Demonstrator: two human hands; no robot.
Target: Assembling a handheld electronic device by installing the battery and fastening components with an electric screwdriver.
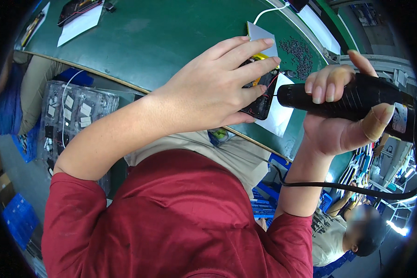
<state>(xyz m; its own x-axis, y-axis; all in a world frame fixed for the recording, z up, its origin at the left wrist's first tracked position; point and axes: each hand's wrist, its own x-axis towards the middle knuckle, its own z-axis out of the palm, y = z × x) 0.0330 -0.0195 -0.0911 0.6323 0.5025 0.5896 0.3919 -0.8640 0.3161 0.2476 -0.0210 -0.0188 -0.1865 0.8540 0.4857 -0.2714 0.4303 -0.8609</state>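
My left hand [217, 85] reaches over a black electronic device housing [265, 103] on the green table. Its thumb is at the near edge and its fingers lie across the housing, gripping it. Yellow parts and thin red wires show inside, though the hand covers much of it. In my right hand [331, 111] is a black electric screwdriver [306, 96], held sideways with the fingers wrapped round its body. The thin bit points left, at the housing's right edge; whether it touches a screw is too small to tell. A wrap covers the right thumb.
A pile of small dark screw-like pieces [299, 55] lies beyond the housing on the green table [143, 51]. White sheets [279, 113] lie under and beside it. A black cable [343, 186] runs below my right hand. Another device [76, 10] sits far left. People sit nearby.
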